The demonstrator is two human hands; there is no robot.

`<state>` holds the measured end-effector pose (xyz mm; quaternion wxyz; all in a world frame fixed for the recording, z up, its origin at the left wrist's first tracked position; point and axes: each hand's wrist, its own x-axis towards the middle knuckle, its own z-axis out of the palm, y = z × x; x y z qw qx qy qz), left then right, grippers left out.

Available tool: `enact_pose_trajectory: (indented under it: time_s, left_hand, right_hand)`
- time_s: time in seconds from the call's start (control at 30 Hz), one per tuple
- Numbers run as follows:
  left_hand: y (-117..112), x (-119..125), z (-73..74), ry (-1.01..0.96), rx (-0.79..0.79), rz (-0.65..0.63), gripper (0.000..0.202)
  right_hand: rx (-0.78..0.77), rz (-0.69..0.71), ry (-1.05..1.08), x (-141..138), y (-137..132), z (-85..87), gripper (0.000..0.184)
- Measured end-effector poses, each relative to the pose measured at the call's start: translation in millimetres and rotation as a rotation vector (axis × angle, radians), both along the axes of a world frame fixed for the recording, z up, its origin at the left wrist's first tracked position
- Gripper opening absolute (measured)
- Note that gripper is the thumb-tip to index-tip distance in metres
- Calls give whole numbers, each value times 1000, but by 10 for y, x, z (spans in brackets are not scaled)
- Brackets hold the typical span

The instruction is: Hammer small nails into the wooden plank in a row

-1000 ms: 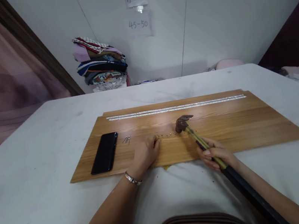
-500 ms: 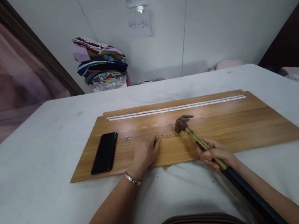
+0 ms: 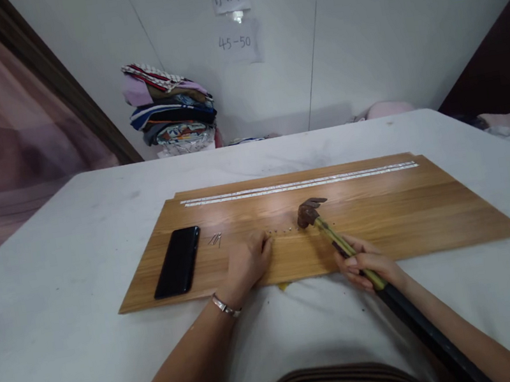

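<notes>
My right hand (image 3: 367,265) is wrapped round the handle of a claw hammer (image 3: 308,213), gripping it partway along. Its rusty head is at the middle of the wooden board (image 3: 398,213), over a row of small nail heads (image 3: 290,229). Just left of that row, my left hand (image 3: 250,257) rests closed on the board, fingers curled inward. Whatever those fingers may hold is hidden. A few loose nails (image 3: 215,240) lie between my left hand and a black phone (image 3: 177,261), which is flat at the board's left end.
Two white measuring strips (image 3: 300,184) run along the board's far edge. The board lies on a white-covered table (image 3: 54,268). Behind it, folded clothes (image 3: 171,107) are stacked against the wall, where handwritten paper signs (image 3: 235,42) hang. A pink curtain (image 3: 7,127) hangs at the left.
The whole view has shifted very slightly. Both hands and the hammer stay practically where they were on the board.
</notes>
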<state>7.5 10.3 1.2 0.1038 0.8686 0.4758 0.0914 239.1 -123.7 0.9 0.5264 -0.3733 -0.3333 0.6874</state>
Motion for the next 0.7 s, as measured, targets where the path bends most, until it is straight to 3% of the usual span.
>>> enact_pose_trajectory:
  time_s: [0.7]
  left_hand:
    - [8,-1,-1,-14,-16,5,24]
  right_hand:
    - [5,7,-11,-6,16,39,29]
